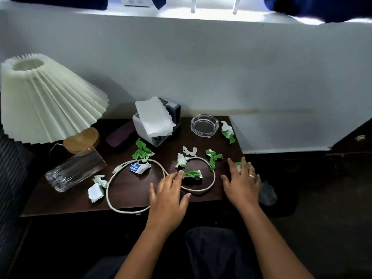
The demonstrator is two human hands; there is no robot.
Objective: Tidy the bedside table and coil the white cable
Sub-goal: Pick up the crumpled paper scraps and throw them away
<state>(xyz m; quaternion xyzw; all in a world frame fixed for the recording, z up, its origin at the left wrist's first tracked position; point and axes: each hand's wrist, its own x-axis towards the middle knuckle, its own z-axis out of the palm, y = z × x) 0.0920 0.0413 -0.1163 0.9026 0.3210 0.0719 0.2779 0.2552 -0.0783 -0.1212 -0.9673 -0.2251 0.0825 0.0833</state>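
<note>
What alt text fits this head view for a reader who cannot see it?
A person's left hand and right hand reach over a dark bedside table strewn with crumpled wrappers and a loose white cable. Behind stand a pleated lamp, tissue box, ashtray and tipped glass.

Wht cable, dk brown table, green/wht scraps.

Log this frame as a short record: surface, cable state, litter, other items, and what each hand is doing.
surface: dark wooden bedside table
cable: white cable uncoiled, lying in loose loops
litter: crumpled green-and-white wrappers scattered around the cable
other items: lamp, tissue box, glass ashtray, tumbler on its side
left hand: open, fingertips by a wrapper
right hand: open, flat over a wrapper near the table's right edge
</note>
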